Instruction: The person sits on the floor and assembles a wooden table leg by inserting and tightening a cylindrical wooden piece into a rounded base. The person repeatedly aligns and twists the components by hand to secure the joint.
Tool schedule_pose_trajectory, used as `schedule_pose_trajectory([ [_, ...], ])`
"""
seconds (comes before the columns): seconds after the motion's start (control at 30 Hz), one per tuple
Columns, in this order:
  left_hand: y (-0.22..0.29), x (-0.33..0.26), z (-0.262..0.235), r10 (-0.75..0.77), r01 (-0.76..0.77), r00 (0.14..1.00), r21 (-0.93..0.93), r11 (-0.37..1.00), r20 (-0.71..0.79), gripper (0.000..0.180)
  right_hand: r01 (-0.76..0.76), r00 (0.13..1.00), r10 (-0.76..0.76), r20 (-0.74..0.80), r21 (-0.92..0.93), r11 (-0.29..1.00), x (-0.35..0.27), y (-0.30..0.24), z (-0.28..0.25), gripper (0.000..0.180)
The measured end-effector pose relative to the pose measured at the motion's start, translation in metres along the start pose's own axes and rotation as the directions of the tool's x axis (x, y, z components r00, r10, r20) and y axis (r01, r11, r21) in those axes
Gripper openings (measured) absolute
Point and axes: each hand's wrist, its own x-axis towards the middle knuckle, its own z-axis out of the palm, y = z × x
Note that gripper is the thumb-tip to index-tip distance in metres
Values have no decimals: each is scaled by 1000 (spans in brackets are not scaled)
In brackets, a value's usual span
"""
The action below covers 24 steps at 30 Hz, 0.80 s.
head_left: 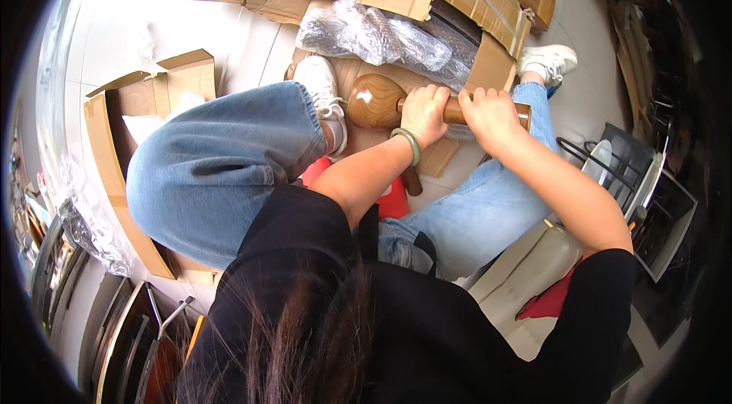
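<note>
A turned wooden post (pixel 377 101), glossy brown with a round bulb at its left end, lies crosswise in front of me. It looks like a furniture leg, though I cannot tell for sure. My left hand (pixel 425 113), a green bangle at the wrist, wraps round its narrow part beside the bulb. Just to the right, my right hand (pixel 493 118) is closed on the shaft near its other end. Both palms and the wood beneath the fingers are hidden. Below the left wrist, a short brown wooden piece (pixel 412 180) shows next to a red object (pixel 394 202) between my legs.
Beyond the post, a cardboard box (pixel 496 61) holds bubble-wrapped parts (pixel 374 36). An opened carton (pixel 103 141) stands beside my left knee. Black racks and trays (pixel 619 168) crowd the right side. Round-edged boards (pixel 126 335) lean at the lower left.
</note>
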Motion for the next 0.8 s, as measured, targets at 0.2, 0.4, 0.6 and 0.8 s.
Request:
schedule_pose_trajectory([
  [0.2, -5, 11, -15, 48, -4, 920, -112, 994, 390, 47, -141, 990, 142, -7, 89, 986, -44, 0, -18, 43],
  [0.4, -6, 21, -37, 87, 28, 765, -168, 985, 638, 49, -400, 715, 70, 696, 325, 857, -21, 13, -80, 47],
  [0.6, 10, -35, -47, -136, 151, 975, -73, 986, 177, 48, -169, 985, 99, 141, 687, 707, -58, -11, -79, 51],
  [0.8, 53, -55, -85, 49, -17, 995, -318, 948, 92, 56, 475, 846, 159, -509, 854, 210, -78, -35, -46, 45],
])
